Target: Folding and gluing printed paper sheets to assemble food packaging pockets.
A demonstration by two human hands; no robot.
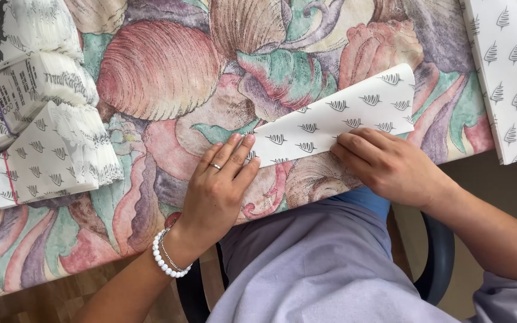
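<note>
A folded white paper sheet (342,116) with a small leaf print lies on the shell-patterned tablecloth (169,78), near the table's front edge. The left hand (219,188), fingers together and flat, presses the sheet's pointed end at its 1 o'clock. The right hand (387,164), fingers curled, presses the sheet's lower edge at 11 o'clock. Paper stacks (43,119) sit at 9 o'clock; bare cloth stretches toward 12.

One camera sits on the person's head, looking steeply down and close at the table edge (43,263), lap and both hands; no second view.
</note>
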